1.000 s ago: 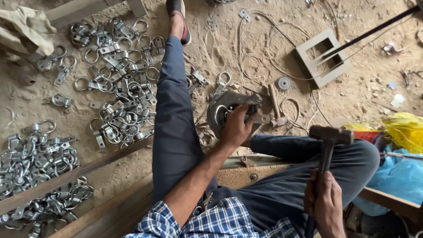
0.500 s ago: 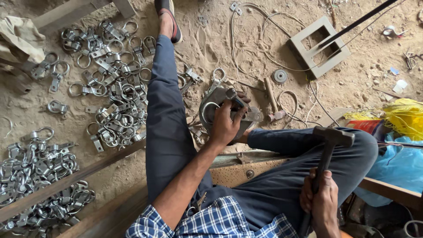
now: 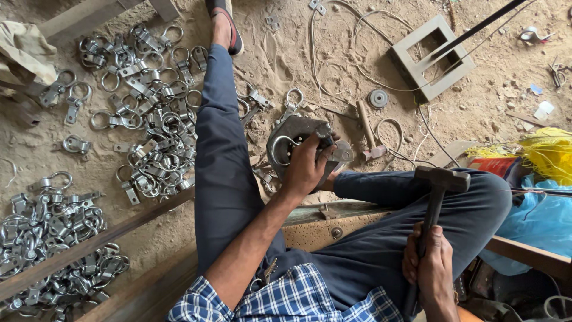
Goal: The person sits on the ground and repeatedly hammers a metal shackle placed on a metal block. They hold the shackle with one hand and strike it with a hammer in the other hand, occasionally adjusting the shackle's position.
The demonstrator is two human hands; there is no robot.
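At the frame's centre, his left hand (image 3: 307, 167) clamps a ring-shaped metal fitting (image 3: 286, 146) on the sandy ground (image 3: 298, 53); lower right, his right hand (image 3: 429, 268) grips 1 hammer (image 3: 438, 197) upright.

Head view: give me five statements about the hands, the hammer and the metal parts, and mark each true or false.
1. The right hand grips a hammer by its handle. True.
2. The hammer head rests on the metal block. False: it is raised above the person's right leg, apart from the block.
3. The left hand rests on the metal block, where a ring part sits. True.
4. The piles of ring clamps lie to the right of the outstretched leg in the picture. False: they lie to its left, on the sandy ground.
5. The square metal frame is held in one hand. False: it lies on the ground at upper right, untouched.
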